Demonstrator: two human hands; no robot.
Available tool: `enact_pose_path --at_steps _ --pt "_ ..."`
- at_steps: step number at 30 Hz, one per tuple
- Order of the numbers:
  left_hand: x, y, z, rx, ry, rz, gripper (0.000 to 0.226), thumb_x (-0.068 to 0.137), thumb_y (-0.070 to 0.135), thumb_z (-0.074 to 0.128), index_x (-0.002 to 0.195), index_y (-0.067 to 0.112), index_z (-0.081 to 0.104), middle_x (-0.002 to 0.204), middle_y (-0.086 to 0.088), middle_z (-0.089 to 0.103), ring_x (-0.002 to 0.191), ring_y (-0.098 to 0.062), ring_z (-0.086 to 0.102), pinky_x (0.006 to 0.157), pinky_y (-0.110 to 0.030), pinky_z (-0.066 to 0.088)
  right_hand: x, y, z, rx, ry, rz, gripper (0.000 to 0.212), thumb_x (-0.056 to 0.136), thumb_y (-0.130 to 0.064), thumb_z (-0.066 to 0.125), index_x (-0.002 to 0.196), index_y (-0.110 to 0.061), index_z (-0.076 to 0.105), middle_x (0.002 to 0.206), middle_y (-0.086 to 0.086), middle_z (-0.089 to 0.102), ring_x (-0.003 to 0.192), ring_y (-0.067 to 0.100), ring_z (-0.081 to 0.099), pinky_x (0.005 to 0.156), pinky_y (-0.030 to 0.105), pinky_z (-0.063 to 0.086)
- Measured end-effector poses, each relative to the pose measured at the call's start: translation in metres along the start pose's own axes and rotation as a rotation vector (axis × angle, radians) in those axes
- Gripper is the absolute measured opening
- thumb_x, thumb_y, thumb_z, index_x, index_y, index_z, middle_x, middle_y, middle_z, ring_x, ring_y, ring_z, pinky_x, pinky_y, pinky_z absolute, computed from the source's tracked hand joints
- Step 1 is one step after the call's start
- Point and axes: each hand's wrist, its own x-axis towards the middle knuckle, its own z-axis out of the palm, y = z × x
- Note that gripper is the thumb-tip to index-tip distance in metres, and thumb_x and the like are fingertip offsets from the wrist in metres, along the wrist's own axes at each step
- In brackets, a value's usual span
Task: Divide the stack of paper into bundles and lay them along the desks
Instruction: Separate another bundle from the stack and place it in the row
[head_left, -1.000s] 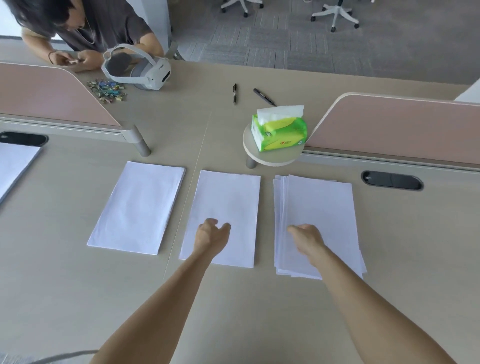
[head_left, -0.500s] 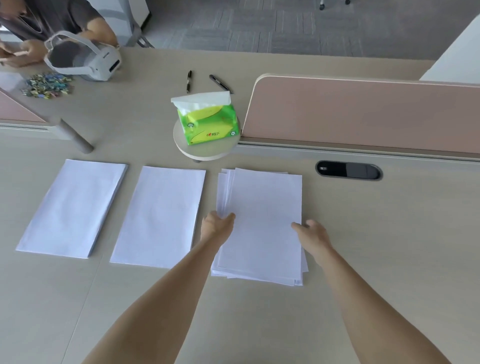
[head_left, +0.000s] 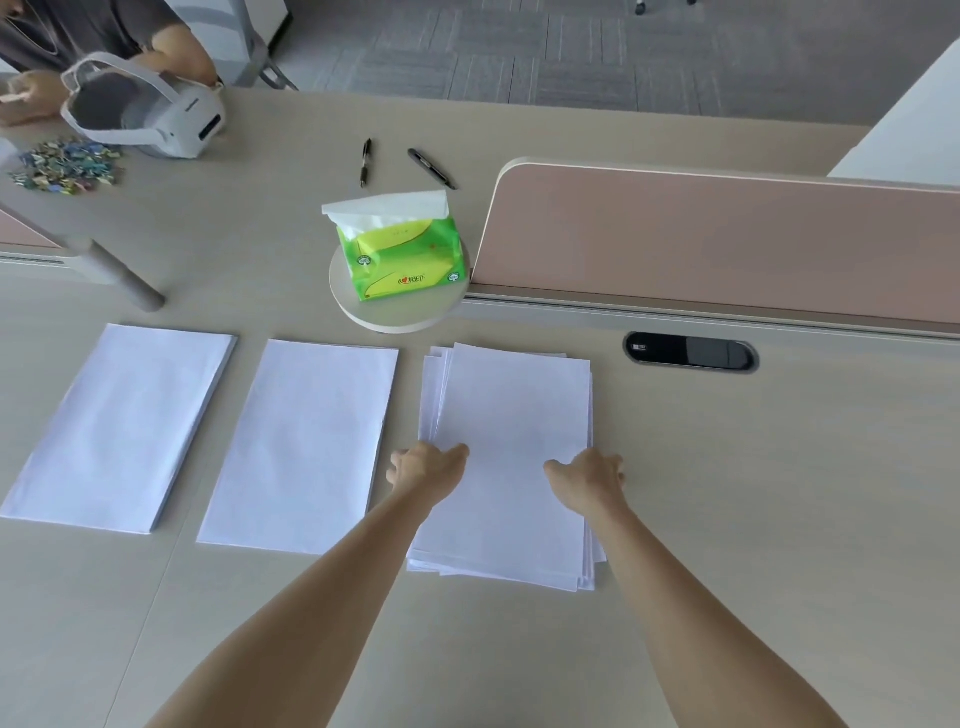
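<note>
A person is standing at a pale desk (head_left: 779, 493), seen from their own head. Both hands have just closed in on the loose, fanned stack of paper (head_left: 511, 457) at the right of the row, the left hand (head_left: 428, 470) having come across from the middle bundle (head_left: 306, 441). That hand is now curling at the stack's left edge, while the right hand (head_left: 589, 480) is lying open, palm down, by its right edge. This is suggesting the next bundle is about to be squared or split off. Two neat bundles are already lying to the left, the far one (head_left: 122, 421) beside the middle one. Whether any fingers are slipping under sheets is hidden. Another person, at top left, is cut off by the frame.
</note>
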Motion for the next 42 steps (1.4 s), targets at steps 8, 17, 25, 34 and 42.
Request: enact_pose_path --at_steps 8,17,25,34,42 --pt "-0.001 -0.001 0.009 0.027 -0.011 -0.057 0.036 0.086 0.041 0.049 0.108 0.013 0.044 0.127 -0.005 0.032 0.113 -0.026 0.034 0.08 -0.035 0.041 0.002 -0.013 0.014 0.085 0.055 0.0 0.025 0.086 -0.031 0.053 0.075 -0.011 0.041 0.109 0.01 0.035 0.097 0.029 0.039 0.078 0.032 0.042" --pt "0.001 0.002 -0.001 0.119 0.229 0.118 0.045 0.091 0.048 0.051 0.066 0.011 0.043 0.07 -0.003 0.052 0.06 -0.018 0.049 0.049 -0.027 0.036 0.008 -0.013 0.005 0.134 -0.025 -0.018 0.023 0.087 -0.028 0.051 0.091 -0.006 0.045 0.09 0.006 0.037 0.082 0.026 0.043 0.065 0.027 0.037" --pt "-0.013 0.019 0.004 0.344 0.168 0.196 0.045 0.095 0.051 0.046 0.079 0.009 0.051 0.112 -0.011 0.058 0.108 -0.033 0.059 0.087 -0.039 0.052 0.001 -0.01 0.002 0.175 -0.046 -0.04 0.027 0.089 -0.031 0.051 0.089 -0.004 0.052 0.114 0.014 0.042 0.105 0.03 0.054 0.069 0.031 0.045" --pt "-0.004 0.031 0.007 0.084 0.154 0.072 0.054 0.092 0.05 0.052 0.123 0.005 0.048 0.098 -0.004 0.055 0.087 -0.028 0.059 0.068 -0.031 0.049 -0.004 -0.004 -0.008 0.348 -0.066 -0.031 0.055 0.092 -0.032 0.055 0.134 0.003 0.049 0.138 0.016 0.044 0.084 0.022 0.052 0.065 0.029 0.046" --pt "-0.02 0.028 0.001 0.109 0.135 0.522 0.024 0.102 0.026 0.042 0.088 0.007 0.049 0.075 -0.004 0.052 0.069 -0.028 0.046 0.057 -0.031 0.036 -0.003 0.016 -0.024 0.593 0.001 -0.017 0.045 0.089 -0.045 0.064 0.065 -0.019 0.037 0.07 0.001 0.043 0.055 0.016 0.038 0.049 0.03 0.028"
